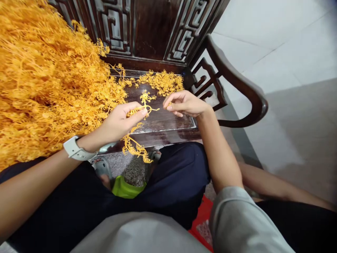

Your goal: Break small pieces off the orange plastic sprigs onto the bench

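Note:
My left hand (123, 117), closed at thumb and fingers, pinches a yellow plastic flower sprig (145, 102). The sprig's thin stem curls out to the right, and one branched head points up. More of the same yellow strand (135, 149) hangs below that hand, past the bench edge. A short gap to the right, my right hand (184, 103) has its thumb and fingertips brought together on a small yellow piece (170, 105), too small to make out fully. Behind the hands, a low cluster of yellow plastic flowers (165, 81) lies on the dark wooden bench (168, 123).
A large heap of yellow plastic flowers (52, 80) fills the left. The bench has a carved backrest (152, 31) and a curved armrest (244, 88) at right. Below are a green container (127, 188) and a red object (202, 218). Another person's arm (273, 182) shows at lower right.

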Motion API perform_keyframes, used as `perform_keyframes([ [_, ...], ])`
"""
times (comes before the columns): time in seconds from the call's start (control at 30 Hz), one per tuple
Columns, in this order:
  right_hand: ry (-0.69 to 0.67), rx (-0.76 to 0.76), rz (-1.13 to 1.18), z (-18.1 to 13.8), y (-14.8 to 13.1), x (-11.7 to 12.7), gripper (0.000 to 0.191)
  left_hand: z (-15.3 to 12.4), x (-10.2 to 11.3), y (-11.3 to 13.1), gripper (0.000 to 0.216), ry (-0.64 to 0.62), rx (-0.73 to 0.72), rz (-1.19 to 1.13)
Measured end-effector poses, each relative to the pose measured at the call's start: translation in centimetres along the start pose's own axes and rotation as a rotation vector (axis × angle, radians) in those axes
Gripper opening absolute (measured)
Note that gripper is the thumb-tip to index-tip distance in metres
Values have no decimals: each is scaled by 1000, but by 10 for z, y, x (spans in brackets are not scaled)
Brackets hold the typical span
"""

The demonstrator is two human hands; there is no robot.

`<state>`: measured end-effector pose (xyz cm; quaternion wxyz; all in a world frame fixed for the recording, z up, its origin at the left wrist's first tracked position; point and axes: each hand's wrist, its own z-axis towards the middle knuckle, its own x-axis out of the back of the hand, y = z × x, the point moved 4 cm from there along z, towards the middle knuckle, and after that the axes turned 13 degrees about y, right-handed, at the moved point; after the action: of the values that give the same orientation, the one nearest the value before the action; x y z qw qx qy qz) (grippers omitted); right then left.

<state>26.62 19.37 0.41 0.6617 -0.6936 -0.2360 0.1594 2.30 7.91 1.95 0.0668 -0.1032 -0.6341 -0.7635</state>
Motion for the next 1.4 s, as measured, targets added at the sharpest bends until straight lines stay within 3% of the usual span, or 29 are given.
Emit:
perform_keyframes([
  [0.07,123,-1,39,7,6,10,43,0,-1,0,28,-9,4,4],
  [0.17,469,-21,49,16,17,28,54,1,0,-3,31,-7,12,9],
  [0.23,545,-63,-27,16,19,24,60,3,1,-5,31,-5,9,14],
  [0.3,466,-56,-78,13,11,6,58,4,1,-5,33,-21,2,18],
  [0.43,149,70,-50,-1,-20,-51,59,5,-4,-5,40,-69,-11,8],
  [0.5,95,150,-51,-5,-32,-68,55,4,-6,-5,41,-83,-2,5],
  [0.63,216,252,-19,-4,-37,-75,55,3,-7,1,37,-85,39,-22],
  [0.9,455,262,102,11,-18,-76,57,9,-6,7,40,-6,152,-175],
  [1.23,562,299,110,17,-22,-101,60,14,10,25,41,60,-131,81],
  [1.3,533,324,146,25,-19,-92,59,12,14,31,43,72,-178,113],
  [1.4,588,378,189,44,-11,-38,61,-8,6,40,43,-79,-245,110],
])
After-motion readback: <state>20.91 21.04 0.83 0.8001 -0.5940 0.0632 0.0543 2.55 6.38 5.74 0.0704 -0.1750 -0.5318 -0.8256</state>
